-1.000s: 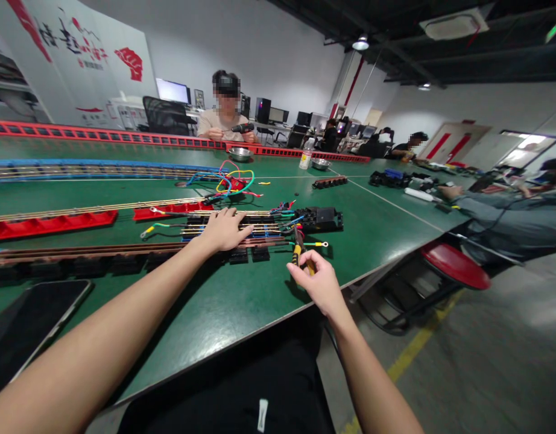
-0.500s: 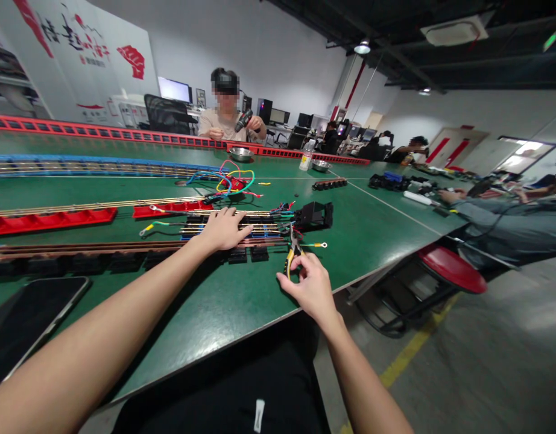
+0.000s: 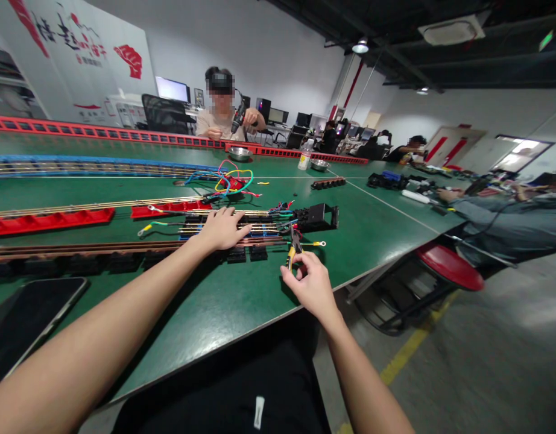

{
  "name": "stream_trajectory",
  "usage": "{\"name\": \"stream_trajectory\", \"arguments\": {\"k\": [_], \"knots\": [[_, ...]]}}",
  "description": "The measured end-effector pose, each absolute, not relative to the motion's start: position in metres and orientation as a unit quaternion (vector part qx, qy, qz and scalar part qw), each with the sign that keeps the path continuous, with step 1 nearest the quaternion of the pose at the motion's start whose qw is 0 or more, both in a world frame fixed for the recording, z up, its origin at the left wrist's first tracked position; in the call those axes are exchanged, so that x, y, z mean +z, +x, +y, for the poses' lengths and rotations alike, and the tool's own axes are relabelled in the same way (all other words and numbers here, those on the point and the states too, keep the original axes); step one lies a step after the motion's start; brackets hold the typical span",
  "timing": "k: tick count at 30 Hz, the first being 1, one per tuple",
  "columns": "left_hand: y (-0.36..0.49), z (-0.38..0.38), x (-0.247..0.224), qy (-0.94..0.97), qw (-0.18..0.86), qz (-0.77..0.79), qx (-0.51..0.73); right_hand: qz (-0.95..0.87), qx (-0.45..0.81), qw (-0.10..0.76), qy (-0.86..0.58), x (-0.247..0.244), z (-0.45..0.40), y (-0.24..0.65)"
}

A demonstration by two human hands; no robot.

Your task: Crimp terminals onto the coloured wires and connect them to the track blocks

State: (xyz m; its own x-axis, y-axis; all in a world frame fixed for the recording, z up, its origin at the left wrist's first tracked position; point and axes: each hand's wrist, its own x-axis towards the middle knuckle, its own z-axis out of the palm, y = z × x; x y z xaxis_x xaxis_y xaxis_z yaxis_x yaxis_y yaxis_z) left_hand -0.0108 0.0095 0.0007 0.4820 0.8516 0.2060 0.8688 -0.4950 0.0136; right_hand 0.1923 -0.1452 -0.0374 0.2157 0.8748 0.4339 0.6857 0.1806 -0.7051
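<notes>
My left hand point(image 3: 224, 229) lies with its fingers stretched out across the brass and copper rails of a track assembly point(image 3: 264, 229), pressing on it from above. In my right hand point(image 3: 310, 278) is a pair of pliers point(image 3: 295, 248) with yellow and black handles, jaws pointing up at the right end of the rails. A black connector housing point(image 3: 317, 217) sits just beyond the jaws, with thin coloured wires beside it. Near the pliers, a green wire with a ring terminal point(image 3: 322, 243) sticks out to the right. What the jaws grip is too small to tell.
A phone point(image 3: 34, 322) lies at the near left. Red plastic strips point(image 3: 52, 223), a blue rail strip point(image 3: 101, 167) and metal bowls point(image 3: 239, 154) are on the green table point(image 3: 372, 232). A person holding a drill point(image 3: 238, 119) sits opposite. A red stool point(image 3: 450, 265) stands at right.
The handles of the pliers are closer together as my right hand squeezes. The black housing has shifted slightly right. My left hand stays put; the person opposite has tilted the drill downward.
</notes>
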Motion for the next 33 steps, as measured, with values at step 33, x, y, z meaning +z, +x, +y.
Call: {"name": "stream_trajectory", "arguments": {"k": [33], "knots": [[-0.009, 0.01, 0.004, -0.859, 0.04, -0.503, -0.084, -0.417, 0.525, 0.543, -0.506, -0.012, -0.163, 0.217]]}}
